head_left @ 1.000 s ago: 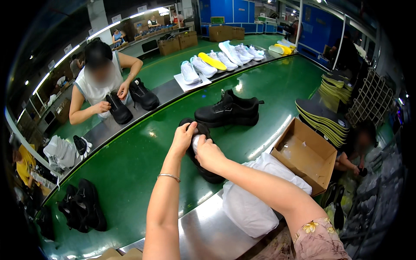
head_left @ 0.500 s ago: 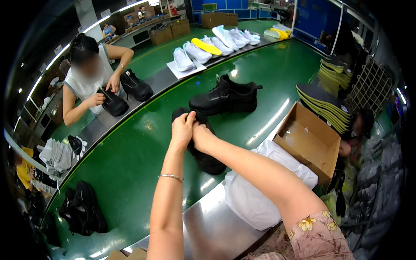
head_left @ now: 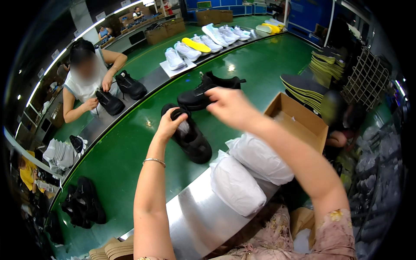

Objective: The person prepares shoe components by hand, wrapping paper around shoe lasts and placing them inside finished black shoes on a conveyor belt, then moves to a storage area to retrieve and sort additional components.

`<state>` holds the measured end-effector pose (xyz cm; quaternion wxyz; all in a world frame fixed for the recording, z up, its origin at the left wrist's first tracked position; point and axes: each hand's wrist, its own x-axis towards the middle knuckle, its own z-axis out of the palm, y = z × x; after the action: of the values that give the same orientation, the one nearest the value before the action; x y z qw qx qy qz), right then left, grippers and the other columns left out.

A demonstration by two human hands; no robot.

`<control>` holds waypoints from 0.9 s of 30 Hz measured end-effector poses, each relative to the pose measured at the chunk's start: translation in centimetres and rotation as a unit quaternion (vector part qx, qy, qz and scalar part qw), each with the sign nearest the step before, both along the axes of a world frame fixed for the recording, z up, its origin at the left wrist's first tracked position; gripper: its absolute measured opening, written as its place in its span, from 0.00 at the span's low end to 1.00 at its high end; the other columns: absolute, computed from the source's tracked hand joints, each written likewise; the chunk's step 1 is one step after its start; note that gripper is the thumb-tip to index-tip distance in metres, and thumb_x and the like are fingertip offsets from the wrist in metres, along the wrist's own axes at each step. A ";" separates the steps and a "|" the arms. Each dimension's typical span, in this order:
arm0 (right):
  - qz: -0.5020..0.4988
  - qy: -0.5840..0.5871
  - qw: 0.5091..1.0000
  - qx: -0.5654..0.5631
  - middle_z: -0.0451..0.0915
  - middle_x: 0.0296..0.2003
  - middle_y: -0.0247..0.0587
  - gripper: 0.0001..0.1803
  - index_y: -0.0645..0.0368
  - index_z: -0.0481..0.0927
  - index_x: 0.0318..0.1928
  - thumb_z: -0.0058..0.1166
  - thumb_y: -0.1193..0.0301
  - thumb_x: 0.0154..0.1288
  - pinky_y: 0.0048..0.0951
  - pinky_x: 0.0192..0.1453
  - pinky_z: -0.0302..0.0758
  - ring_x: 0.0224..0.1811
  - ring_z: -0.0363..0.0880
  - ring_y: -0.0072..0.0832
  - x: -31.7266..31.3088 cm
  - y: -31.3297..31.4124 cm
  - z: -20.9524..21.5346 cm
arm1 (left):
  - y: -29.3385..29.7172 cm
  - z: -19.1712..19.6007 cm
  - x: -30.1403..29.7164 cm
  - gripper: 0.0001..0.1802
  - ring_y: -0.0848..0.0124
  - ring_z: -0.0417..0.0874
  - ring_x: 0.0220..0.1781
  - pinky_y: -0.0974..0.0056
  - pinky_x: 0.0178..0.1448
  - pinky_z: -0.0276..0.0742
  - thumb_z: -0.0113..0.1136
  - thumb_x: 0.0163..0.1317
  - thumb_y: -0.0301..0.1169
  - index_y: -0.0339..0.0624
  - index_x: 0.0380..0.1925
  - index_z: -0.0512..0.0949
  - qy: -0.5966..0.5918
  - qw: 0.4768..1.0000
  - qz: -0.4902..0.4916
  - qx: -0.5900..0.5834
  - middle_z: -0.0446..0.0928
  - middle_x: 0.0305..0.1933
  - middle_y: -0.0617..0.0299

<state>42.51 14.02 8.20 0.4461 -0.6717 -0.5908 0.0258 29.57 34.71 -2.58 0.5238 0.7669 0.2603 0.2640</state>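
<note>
A: Head view first: the left hand has its fingers hooked into the collar of a black low-top shoe with a thick sole, which lies on the green counter just in front of the person. White stuffing shows inside the opening.

B: And the right hand?

A: Raised above the counter, loosely curled, grasping nothing I can make out. It hovers near the heel of a second black lace-up shoe, which stands just behind the first.

B: So what could go wrong?

A: The left hand grips only the collar, at one end. My guess is that if it pulls or lifts from there, the shoe could swing and the stuffing could come out. The right hand is close to the second shoe's heel loop, so a careless sweep might knock that shoe over.

B: What else sits close by?

A: Two white paper-wrapped bundles lie at the near edge, partly on the bare steel strip; I judge an elbow could nudge them off. An open brown cardboard box stands to the right. Farther off, white sneakers line the far side, and another person handles a black shoe across the counter.
</note>
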 end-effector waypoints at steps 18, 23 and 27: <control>-0.260 0.085 0.959 -0.067 0.68 0.55 0.57 0.42 0.63 0.58 0.61 0.66 0.65 0.49 0.36 0.58 0.68 0.57 0.69 0.45 -3.4 -25.3 -8.6 | 0.5 -2.1 -1.7 0.33 0.63 0.77 0.51 0.64 0.55 0.72 0.68 0.37 0.17 0.45 0.48 0.72 0.079 0.970 0.055 0.224 0.78 0.46 0.57; -0.313 0.135 0.938 -0.069 0.70 0.50 0.58 0.42 0.63 0.60 0.56 0.68 0.64 0.42 0.39 0.56 0.68 0.53 0.70 0.50 -2.6 -23.4 -12.4 | 0.1 -1.3 -2.2 0.44 0.64 0.72 0.56 0.65 0.57 0.68 0.70 0.43 0.27 0.44 0.63 0.60 0.020 0.991 0.020 0.134 0.68 0.58 0.53; -0.313 0.047 0.948 -0.041 0.72 0.45 0.54 0.36 0.63 0.64 0.51 0.68 0.66 0.42 0.39 0.51 0.70 0.47 0.72 0.50 -4.5 -23.1 -11.4 | 0.3 1.9 -5.8 0.36 0.67 0.78 0.43 0.62 0.44 0.73 0.66 0.50 0.35 0.41 0.60 0.64 0.050 0.958 0.196 0.205 0.74 0.50 0.52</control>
<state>38.02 -9.09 -3.20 0.4311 -0.8387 -0.3274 -0.0594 23.78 35.01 -0.68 0.2801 0.8041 0.3717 0.3698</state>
